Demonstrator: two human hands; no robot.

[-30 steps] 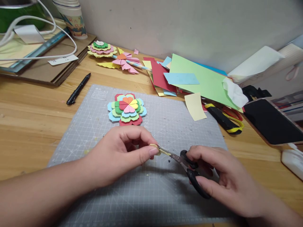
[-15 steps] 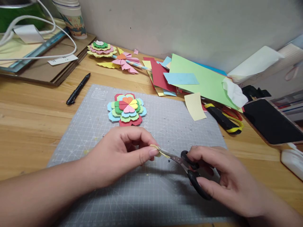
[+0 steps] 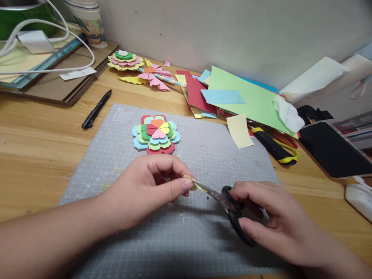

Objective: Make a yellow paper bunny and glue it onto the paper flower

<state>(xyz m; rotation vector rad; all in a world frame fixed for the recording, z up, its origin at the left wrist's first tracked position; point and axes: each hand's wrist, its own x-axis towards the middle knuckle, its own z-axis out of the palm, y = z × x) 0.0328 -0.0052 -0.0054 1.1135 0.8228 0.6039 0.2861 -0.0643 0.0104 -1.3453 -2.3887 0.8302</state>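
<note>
My left hand pinches a small piece of pale yellow paper between thumb and forefinger; most of it is hidden by the fingers. My right hand is closed on the black-handled scissors, thumb in one loop and fingers at the other. The blades meet the paper's edge, and a thin sliver of yellow paper lies along them. Both hands are above a grey cutting mat. Beyond my left hand lies a layered paper flower in red, blue, green, yellow and pink.
Behind the mat are a finished-looking paper flower on a striped stem and coloured paper sheets. A yellow paper rectangle, a utility knife and a phone are to the right. A black pen lies left.
The scissor handles have come closer together as my right thumb shifted slightly left. The yellow paper has turned a little in my left fingers.
</note>
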